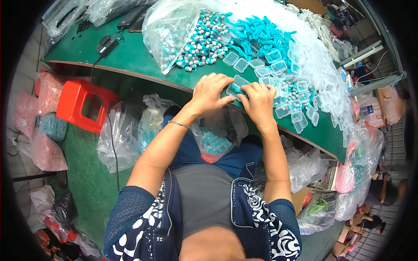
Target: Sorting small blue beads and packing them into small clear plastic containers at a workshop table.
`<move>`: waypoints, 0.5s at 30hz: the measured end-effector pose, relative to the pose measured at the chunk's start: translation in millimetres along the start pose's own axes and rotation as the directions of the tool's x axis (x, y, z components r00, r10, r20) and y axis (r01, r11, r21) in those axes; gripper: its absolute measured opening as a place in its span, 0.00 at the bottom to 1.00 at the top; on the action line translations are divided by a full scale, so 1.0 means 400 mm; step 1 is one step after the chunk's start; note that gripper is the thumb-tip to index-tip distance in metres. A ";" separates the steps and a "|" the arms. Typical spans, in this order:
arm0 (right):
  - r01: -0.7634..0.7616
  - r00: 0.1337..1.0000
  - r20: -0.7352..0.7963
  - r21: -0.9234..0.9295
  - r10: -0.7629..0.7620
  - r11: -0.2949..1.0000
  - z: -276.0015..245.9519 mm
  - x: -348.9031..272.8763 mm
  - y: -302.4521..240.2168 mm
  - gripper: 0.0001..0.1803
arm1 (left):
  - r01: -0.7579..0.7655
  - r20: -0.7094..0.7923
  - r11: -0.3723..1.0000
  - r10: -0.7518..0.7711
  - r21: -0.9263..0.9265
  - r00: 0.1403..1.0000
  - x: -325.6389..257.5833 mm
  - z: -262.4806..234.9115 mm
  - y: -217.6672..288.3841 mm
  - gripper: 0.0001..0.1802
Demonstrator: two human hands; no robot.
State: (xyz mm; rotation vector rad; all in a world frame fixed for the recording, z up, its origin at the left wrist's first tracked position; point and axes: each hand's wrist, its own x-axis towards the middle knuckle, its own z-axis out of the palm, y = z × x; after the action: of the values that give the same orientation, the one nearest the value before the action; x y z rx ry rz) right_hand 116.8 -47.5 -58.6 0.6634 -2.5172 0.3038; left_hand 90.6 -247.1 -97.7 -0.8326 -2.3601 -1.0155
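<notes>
At the green table's front edge, a small clear plastic box (233,91) stands with its lid (241,81) up and teal cord (237,88) inside. My left hand (212,92) has its thumb and index finger around the box's left side. From the right, my right hand (260,102) curls its fingers onto the cord at the box; its fingertips partly hide what they grip. Just right of that hand lie several clear boxes (283,111), near a small heap of striped teal and silver beads (300,93).
Beyond my hands are a bead pile (204,43), a clear bag (167,35), teal cords (265,35) and a large heap of clear boxes (320,61). A bag of filled boxes (215,142) sits between my legs. A red stool (80,106) and a black cable (109,126) are at left.
</notes>
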 end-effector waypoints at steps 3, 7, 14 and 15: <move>-0.054 0.998 -0.009 0.107 0.055 0.993 -0.009 -0.003 -0.002 0.09 | -0.021 -0.004 0.999 0.021 0.030 1.000 -0.003 0.004 -0.005 0.27; -0.121 0.993 0.005 0.119 0.121 0.985 0.010 -0.018 0.018 0.07 | -0.015 -0.012 0.999 0.015 0.029 1.000 -0.004 0.007 -0.004 0.26; -0.112 0.992 -0.045 0.077 0.115 0.991 0.027 -0.026 -0.010 0.05 | 0.000 0.001 1.000 0.000 0.020 1.000 -0.002 0.006 -0.001 0.25; -0.112 0.992 -0.050 0.087 0.116 0.990 0.029 -0.029 -0.011 0.05 | -0.001 0.000 1.000 0.001 0.019 1.000 -0.003 0.007 -0.002 0.25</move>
State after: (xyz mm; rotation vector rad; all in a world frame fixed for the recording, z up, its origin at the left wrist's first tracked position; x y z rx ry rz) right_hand 122.7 -50.6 -74.1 0.5368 -2.5057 0.4650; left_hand 90.3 -246.1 -100.4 -0.8272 -2.3650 -0.9915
